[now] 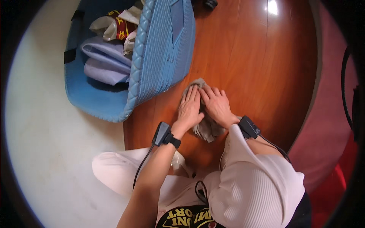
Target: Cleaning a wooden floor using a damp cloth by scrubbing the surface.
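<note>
A crumpled grey cloth (208, 131) lies on the reddish-brown wooden floor (262, 76) in front of my knees. Flat on its left side rests my left hand (188, 109), fingers stretched forward. My right hand (217, 106) presses on the cloth's right side, its fingers spread and angled toward the left hand. The two hands nearly meet at the fingertips. Some of the cloth bunches up beyond the fingers, and a loose end trails back between my wrists. My palms hide its middle.
Left of my hands stands a blue woven-look basket (159, 60) holding pale lilac fabric (106, 62) and plastic packaging (110, 27). A white wall (42, 95) runs along the left. Pinkish-red fabric (330, 98) borders the floor on the right. Cables hang from both wrist devices.
</note>
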Demonstrator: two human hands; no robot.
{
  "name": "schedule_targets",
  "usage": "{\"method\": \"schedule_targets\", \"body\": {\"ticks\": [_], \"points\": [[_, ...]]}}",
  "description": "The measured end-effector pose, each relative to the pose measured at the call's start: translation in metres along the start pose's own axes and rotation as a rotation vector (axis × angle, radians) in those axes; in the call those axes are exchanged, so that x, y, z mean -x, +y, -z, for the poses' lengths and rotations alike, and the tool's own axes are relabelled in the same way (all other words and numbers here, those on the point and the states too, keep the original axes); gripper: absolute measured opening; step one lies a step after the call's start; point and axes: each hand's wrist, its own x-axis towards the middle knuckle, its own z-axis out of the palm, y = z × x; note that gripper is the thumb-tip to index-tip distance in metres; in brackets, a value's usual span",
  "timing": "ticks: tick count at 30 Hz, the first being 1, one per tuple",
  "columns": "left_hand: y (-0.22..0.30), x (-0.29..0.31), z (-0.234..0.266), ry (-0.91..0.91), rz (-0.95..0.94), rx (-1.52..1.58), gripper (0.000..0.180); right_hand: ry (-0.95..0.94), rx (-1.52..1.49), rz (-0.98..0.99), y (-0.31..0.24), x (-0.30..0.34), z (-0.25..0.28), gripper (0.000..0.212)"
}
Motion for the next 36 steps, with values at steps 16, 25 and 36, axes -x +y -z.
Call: {"method": "schedule_targets", "body": {"ticks": [16,25,36], "points": [[-0.005,-0.046,0.007,0.081,-0.02,0.154,0.067,0.076,0.161,-0.084,0.013,-0.013,-0.008,0.061],[0.003,-0.026,0.003,0.159,0.004,0.055,0.081,0.32,0.235,-0.163,0.164,-0.096,0.055,0.055],[0.011,-0.026,-0.005,-0.038,0.081,-0.172,0.095,0.085,0.279,-0.405,0.113,-0.084,0.038,0.089]]}}
